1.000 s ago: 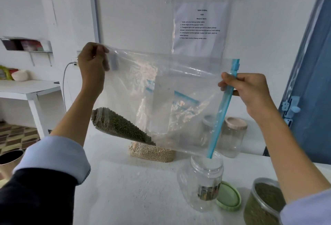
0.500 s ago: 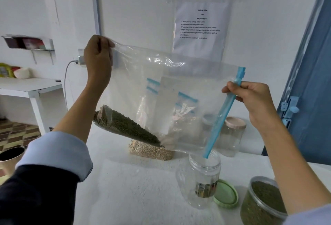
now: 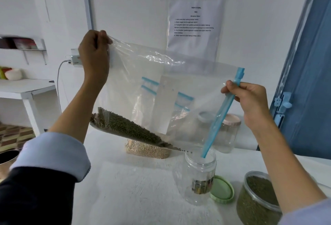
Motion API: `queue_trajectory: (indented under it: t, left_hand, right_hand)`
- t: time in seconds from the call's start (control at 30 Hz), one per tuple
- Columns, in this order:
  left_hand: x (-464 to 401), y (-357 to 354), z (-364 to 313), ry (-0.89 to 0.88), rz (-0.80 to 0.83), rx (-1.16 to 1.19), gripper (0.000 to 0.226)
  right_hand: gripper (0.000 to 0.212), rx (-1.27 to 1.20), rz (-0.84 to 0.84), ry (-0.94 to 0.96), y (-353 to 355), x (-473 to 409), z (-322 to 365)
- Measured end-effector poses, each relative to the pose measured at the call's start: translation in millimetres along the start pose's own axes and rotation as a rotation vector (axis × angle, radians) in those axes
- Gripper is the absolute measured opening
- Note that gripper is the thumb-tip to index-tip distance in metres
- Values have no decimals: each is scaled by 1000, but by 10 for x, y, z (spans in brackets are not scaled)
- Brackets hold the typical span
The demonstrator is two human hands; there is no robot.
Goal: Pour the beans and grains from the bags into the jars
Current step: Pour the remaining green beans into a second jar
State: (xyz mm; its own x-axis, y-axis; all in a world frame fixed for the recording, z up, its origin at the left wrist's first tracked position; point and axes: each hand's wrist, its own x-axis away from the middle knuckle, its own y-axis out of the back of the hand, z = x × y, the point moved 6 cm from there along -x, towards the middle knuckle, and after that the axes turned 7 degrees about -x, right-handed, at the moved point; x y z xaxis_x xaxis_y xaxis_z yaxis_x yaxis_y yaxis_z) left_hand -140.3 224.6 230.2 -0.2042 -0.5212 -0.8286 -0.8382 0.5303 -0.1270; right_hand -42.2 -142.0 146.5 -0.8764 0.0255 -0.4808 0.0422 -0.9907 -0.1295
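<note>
Both hands, left [image 3: 94,49] and right [image 3: 250,99], pinch opposite corners of the large clear zip bag [image 3: 161,81], tilting green mung beans [image 3: 130,130] toward the open clear plastic jar [image 3: 198,174] on the white table [image 3: 125,189].

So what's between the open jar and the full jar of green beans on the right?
In the head view, a green lid lies flat on the table between the open jar and the full jar, up against the open jar's base.

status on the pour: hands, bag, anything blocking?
Left hand grips raised bag corner; right hand pinches blue zip strip. Green beans sliding toward open jar. Nothing blocking.
</note>
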Motion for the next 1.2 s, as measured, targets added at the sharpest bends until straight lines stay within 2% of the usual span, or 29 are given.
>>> queue_trajectory:
  t: [0.63, 1.2]
  left_hand:
    - [-83, -80, -205, -83, -21, 45, 30]
    - [-102, -113, -345, -127, -43, 29, 31]
  right_hand:
    - [23, -36, -91, 5, 30, 6, -34]
    - [19, 0, -93, -27, 30, -14, -94]
